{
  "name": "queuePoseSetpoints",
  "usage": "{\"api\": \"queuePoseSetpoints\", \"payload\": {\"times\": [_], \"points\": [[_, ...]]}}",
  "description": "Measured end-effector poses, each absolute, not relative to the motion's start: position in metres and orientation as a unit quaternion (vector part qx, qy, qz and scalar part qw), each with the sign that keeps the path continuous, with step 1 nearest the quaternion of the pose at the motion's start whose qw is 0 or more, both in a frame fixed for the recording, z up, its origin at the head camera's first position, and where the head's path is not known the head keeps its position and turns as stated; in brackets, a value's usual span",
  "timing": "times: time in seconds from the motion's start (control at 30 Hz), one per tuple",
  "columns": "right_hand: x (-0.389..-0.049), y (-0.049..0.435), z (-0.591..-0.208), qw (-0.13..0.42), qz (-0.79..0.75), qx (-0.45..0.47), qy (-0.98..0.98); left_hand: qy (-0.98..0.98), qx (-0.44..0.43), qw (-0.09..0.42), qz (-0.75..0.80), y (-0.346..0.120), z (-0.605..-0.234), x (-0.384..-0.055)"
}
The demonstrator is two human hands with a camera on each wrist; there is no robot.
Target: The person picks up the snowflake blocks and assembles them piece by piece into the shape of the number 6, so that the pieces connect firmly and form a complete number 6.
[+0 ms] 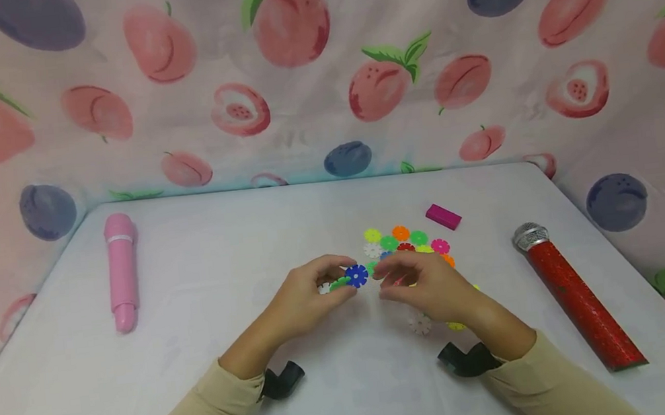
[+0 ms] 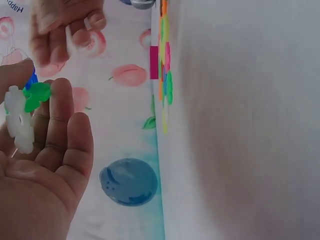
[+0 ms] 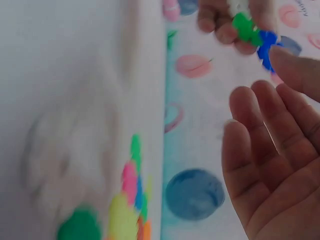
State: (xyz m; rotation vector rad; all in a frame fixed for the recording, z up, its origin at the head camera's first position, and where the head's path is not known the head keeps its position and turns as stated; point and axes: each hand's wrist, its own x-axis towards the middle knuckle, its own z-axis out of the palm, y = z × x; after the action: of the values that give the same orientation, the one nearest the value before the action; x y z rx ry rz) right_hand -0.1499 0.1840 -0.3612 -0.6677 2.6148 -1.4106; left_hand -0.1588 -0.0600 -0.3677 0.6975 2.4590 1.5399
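I have the left hand (image 1: 311, 291) pinching a short chain of flat, notched plastic flower discs, held above the middle of the table (image 1: 214, 355). The chain runs from a white disc (image 1: 324, 289) through a green disc (image 1: 339, 282) to a dark blue disc (image 1: 356, 275) at the fingertips. I see the right hand (image 1: 428, 282) just beside the blue disc, fingers loosely extended and gripping nothing. Partly behind it, right of the table's middle, lies a spread of multicoloured flower discs (image 1: 388, 243). Nearer the far edge I find a magenta rectangular block (image 1: 444, 217). A pink microphone-shaped stick (image 1: 122, 270) lies by the left edge; a glittery red microphone (image 1: 586, 302) with a silver mesh head slants along the right edge.
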Motion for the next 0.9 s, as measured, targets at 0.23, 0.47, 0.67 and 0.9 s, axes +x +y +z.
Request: {"api": "queuePoseSetpoints", "payload": {"times": [0.23, 0.47, 0.67, 0.9], "points": [[-0.147, 0.213, -0.371, 0.116, -0.407, -0.204, 0.883, 0.836, 0.224, 0.091, 0.493, -0.062, -0.365, -0.159], [-0.143, 0.227, -0.379, 0.154, -0.344, -0.177, 0.909, 0.833, 0.227, 0.102, 0.495, -0.062, -0.368, -0.161], [-0.142, 0.230, -0.379, 0.185, -0.317, -0.174, 0.914, 0.830, 0.229, 0.111, 0.497, -0.063, -0.368, -0.159], [-0.138, 0.227, -0.378, 0.165, -0.251, -0.191, 0.935, 0.828, 0.232, 0.120, 0.497, -0.063, -0.366, -0.158]]}}
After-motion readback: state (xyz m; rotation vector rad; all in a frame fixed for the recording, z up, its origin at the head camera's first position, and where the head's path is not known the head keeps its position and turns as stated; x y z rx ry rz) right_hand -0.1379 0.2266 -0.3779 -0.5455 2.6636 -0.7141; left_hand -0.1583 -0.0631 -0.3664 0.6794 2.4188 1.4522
